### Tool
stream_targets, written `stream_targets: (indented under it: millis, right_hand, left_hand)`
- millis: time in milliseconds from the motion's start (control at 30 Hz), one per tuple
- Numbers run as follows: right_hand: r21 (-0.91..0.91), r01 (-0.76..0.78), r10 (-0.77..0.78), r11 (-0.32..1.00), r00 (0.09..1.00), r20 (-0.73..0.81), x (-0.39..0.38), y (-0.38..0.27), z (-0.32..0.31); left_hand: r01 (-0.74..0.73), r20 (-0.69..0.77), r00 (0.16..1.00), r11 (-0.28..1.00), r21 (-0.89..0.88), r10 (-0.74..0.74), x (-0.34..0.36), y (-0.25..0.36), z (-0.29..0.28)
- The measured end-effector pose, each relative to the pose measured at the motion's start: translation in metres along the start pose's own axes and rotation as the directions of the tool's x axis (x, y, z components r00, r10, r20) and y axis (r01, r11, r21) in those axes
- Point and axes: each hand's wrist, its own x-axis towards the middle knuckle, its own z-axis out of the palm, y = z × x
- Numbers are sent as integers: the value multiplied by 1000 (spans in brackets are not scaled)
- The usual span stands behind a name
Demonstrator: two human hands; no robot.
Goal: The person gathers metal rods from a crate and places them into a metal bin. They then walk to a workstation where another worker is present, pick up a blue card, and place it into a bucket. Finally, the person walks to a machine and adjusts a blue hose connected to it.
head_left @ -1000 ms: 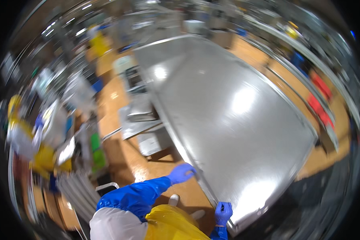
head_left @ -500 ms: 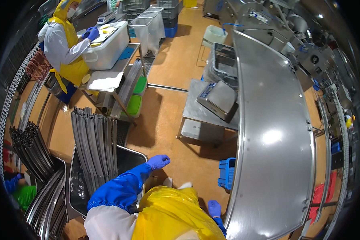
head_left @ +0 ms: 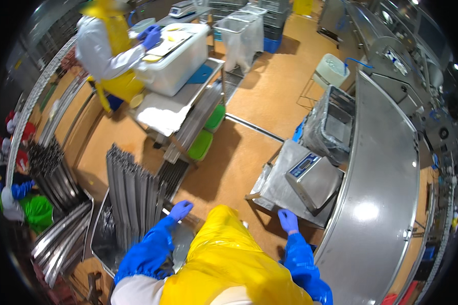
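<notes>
Nearest, at the bottom centre, the wearer's yellow apron fills the frame; the gloved left hand, just left of centre, hangs with fingers loosely bent, and no object shows in it; beside it, lower left, a bundle of grey metal strips stands on end in a dark tub. The gloved right hand, right of centre, is relaxed and half open, gripping nothing visible; it overlaps the near edge of a low metal desk, on which a bench scale sits askew; a long steel desk runs down the right side.

The moment reads as a pause between grasps; taking up either the strips or the scale from here would call for a reach and a firmer closing of the fingers.

Farther up, a plastic-lined crate stands beyond the scale; at upper left a co-worker bends over a translucent white tub.

Both palms are turned away; whether the right hand touches the desk cannot be told; the strips' lower ends are hidden in the tub; the co-worker's head is blurred.
</notes>
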Motion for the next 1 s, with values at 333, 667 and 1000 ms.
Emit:
stream_targets:
  millis: [333, 667, 1000]
  right_hand:
    - [-163, -124, 150, 979, 975, 164, 286, -10, 76]
    - [117, -322, 291, 939, 930, 224, 390, 11, 77]
    - [55, -483, 384, 874, 755, 531, 611, -41, -5]
  left_hand:
    - [326, 125, 943, 791, -517, -308, 140, 29, -62]
    - [-319, -6, 947, 941, -115, 321, 451, 327, -206]
    - [-157, -254, 962, 963, -217, 100, 551, 375, -202]
